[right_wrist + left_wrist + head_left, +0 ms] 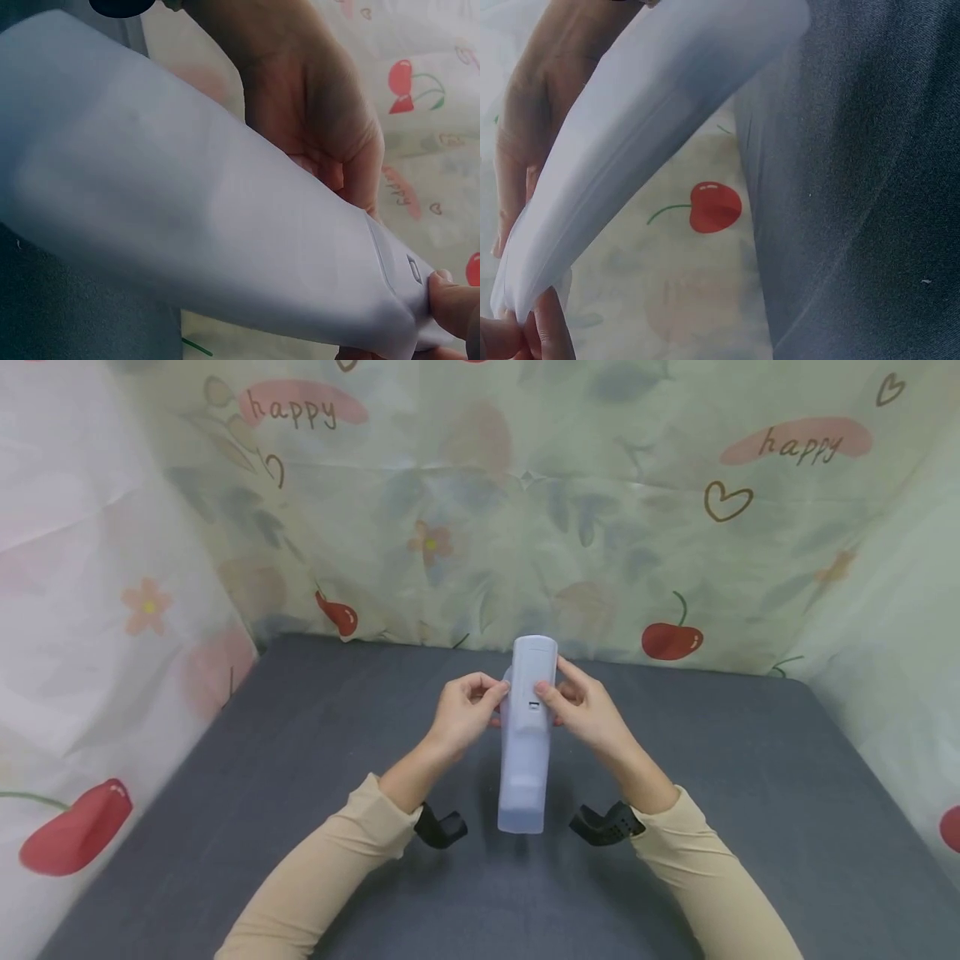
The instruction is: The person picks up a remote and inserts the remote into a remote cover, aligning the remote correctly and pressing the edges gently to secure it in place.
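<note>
While both hands are up at mid-table, a long white device (525, 760) sits between them, its far end pointing toward the back curtain (480, 435) and its near end toward the person. Left hand (461, 714): grasping, thumb and fingertips pinching the device's left edge, upper part. Right hand (592, 714): also grasping — thumb laid on the upward face just beside a small rectangular slot (534, 705), other fingers round the right edge and partly hidden behind. Device is over the dark grey table (300, 777), near end looking raised off it, shadow on the cloth below.

Device body is long and smooth with rounded edges; right wrist view shows a seam line near the slot, left wrist view a lengthwise line along the side. A pale rounded part shows behind the left edge by the left fingertips, mostly hidden — cannot tell what it is.

Both forearms in beige sleeves, left sleeve (322, 868) and right sleeve (712, 868), a black wrist mount (442, 828) on the left and another black mount (606, 824) on the right. Curtain print: red cherries, hearts, flowers, leaves and the word "happy" twice.
</note>
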Action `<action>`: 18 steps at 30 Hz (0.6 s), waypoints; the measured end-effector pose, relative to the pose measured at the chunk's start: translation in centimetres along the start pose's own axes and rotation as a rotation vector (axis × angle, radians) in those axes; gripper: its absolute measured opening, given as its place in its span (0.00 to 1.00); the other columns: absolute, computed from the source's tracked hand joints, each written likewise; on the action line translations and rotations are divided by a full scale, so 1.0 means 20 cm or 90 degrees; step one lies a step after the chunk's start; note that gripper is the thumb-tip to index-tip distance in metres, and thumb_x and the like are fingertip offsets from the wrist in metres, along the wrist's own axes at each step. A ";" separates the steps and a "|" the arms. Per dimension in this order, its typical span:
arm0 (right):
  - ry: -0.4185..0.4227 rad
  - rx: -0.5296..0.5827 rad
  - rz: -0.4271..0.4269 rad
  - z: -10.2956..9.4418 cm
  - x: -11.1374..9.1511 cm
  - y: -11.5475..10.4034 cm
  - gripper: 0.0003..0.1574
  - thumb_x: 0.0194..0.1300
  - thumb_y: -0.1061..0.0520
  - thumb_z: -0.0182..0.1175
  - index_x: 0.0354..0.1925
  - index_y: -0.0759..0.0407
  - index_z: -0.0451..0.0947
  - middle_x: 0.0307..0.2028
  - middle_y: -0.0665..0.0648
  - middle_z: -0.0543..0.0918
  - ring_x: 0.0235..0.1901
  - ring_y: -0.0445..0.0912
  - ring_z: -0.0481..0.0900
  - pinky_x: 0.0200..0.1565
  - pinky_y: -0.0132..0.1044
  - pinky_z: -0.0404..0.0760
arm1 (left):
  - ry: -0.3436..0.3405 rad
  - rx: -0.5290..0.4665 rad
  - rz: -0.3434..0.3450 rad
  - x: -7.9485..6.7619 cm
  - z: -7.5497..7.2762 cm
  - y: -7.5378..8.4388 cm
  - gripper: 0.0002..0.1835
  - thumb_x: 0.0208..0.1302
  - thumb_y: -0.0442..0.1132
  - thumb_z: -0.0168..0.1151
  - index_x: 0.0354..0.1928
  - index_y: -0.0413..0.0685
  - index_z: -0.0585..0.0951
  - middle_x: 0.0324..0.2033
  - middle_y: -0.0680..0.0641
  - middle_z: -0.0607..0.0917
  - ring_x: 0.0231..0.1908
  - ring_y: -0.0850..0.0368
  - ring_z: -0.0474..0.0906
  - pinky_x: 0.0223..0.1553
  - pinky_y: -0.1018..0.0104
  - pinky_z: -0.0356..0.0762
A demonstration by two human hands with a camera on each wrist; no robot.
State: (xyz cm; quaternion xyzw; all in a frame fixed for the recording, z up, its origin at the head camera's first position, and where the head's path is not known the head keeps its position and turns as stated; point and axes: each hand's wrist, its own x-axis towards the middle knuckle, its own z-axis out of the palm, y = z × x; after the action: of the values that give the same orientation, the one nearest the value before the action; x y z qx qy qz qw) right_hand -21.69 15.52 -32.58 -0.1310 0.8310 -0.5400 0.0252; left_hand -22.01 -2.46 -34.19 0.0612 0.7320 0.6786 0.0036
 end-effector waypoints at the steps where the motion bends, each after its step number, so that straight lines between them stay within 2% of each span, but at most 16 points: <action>1: -0.003 0.000 -0.003 0.00 0.00 0.00 0.38 0.68 0.49 0.53 0.71 0.49 0.52 0.43 0.70 0.81 0.36 0.43 0.77 0.38 0.36 0.78 | 0.006 -0.001 0.001 0.00 0.00 0.00 0.10 0.66 0.37 0.57 0.34 0.34 0.78 0.27 0.48 0.78 0.25 0.64 0.77 0.28 0.66 0.82; 7: -0.017 -0.005 -0.004 0.00 0.01 0.01 0.38 0.69 0.49 0.53 0.72 0.51 0.52 0.43 0.70 0.81 0.35 0.42 0.77 0.37 0.36 0.77 | 0.022 0.001 0.003 0.00 0.00 0.00 0.10 0.66 0.37 0.56 0.34 0.34 0.78 0.26 0.49 0.77 0.24 0.64 0.76 0.26 0.67 0.81; 12: -0.029 0.003 -0.003 0.01 0.01 0.02 0.39 0.69 0.49 0.52 0.72 0.52 0.50 0.47 0.71 0.80 0.38 0.44 0.78 0.38 0.34 0.78 | 0.024 0.006 0.002 0.00 0.00 0.00 0.10 0.66 0.37 0.56 0.33 0.35 0.78 0.27 0.48 0.77 0.25 0.63 0.77 0.26 0.67 0.81; 18: -0.007 0.014 -0.021 0.01 0.00 0.02 0.36 0.68 0.52 0.54 0.70 0.52 0.55 0.46 0.70 0.81 0.37 0.41 0.78 0.37 0.35 0.79 | 0.016 0.005 0.014 0.00 0.00 0.00 0.10 0.66 0.38 0.56 0.32 0.36 0.77 0.27 0.51 0.76 0.26 0.64 0.75 0.29 0.67 0.80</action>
State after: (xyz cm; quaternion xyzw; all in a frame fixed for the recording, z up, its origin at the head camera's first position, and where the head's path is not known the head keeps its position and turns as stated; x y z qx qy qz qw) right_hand -21.70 15.40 -33.05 -0.1473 0.8228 -0.5485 0.0225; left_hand -22.08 -2.50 -34.23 0.0606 0.7341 0.6761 -0.0136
